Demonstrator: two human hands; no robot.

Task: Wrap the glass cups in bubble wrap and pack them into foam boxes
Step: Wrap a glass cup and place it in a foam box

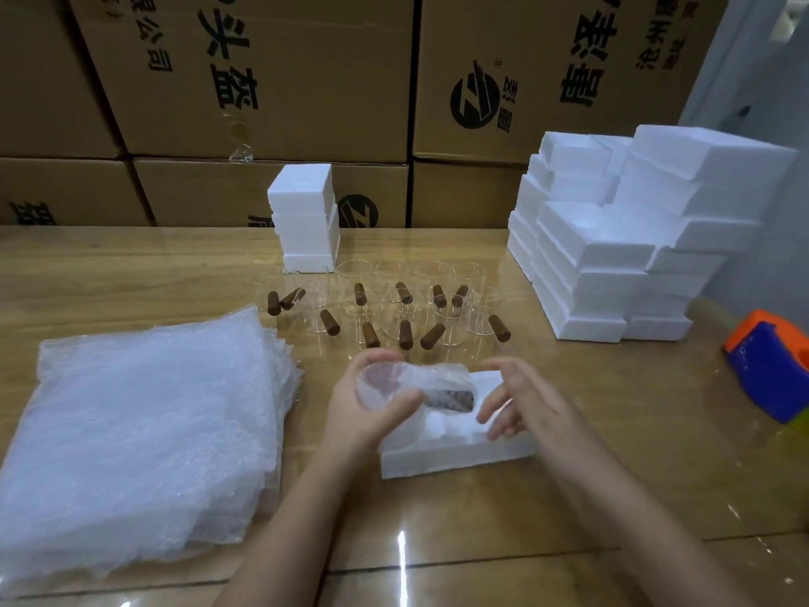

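Observation:
My left hand [365,407] grips a glass cup wrapped in bubble wrap [411,383], its brown wooden handle showing through the wrap at the right end. The bundle hovers just above an open white foam box [455,453] lying on the table. My right hand [521,400] is beside the bundle's right end with relaxed fingers, holding nothing. Several bare glass cups with brown wooden handles [389,308] stand in rows behind. A thick stack of bubble wrap sheets [140,431] lies at the left.
A small stack of foam boxes [306,216] stands behind the cups, and a large pile of foam boxes [621,247] at the right. An orange and blue tape dispenser [770,365] sits at the far right. Cardboard cartons [271,81] wall off the table's far edge.

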